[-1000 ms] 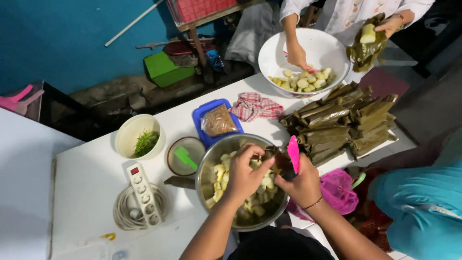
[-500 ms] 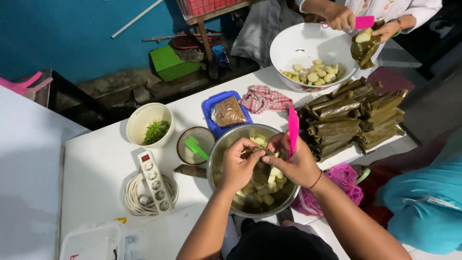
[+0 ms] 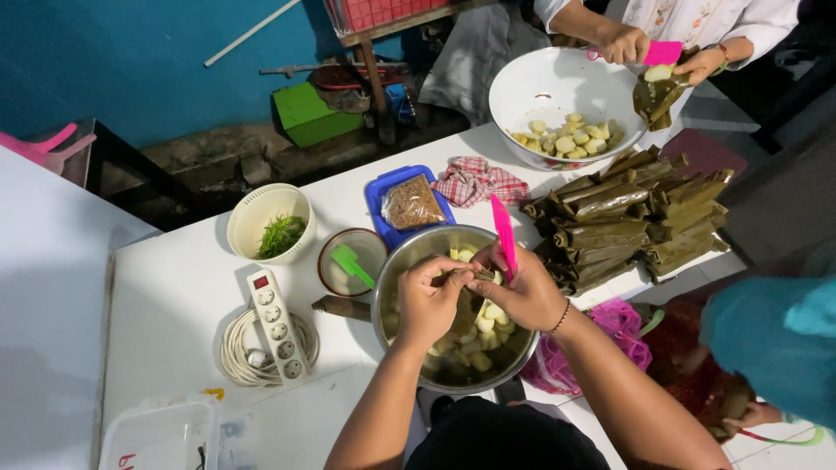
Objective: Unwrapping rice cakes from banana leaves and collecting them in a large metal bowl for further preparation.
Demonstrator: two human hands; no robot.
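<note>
At lower centre of the frame, the left hand [image 3: 428,300] and right hand [image 3: 525,292] are pinching a thin dark leaf strip [image 3: 461,277] over the round steel bowl [image 3: 392,278] of pale chunks; the right is also gripping a flat pink plastic scraper [image 3: 503,233]. The strip looks light, limp and tearable, best held by its ends. Beyond, a stack of leaf-wrapped parcels [image 3: 636,218] is lying at right

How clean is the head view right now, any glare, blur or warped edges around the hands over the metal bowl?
Head view: lighting even and soft, shadows faint; mild sheen on the metal bowl rim, no blinding glare. Left hand and right hand fairly sharp, with the pink spatula crisp. Wide-angle bending shows at the table edges; the teal sleeve at right is soft.
</note>
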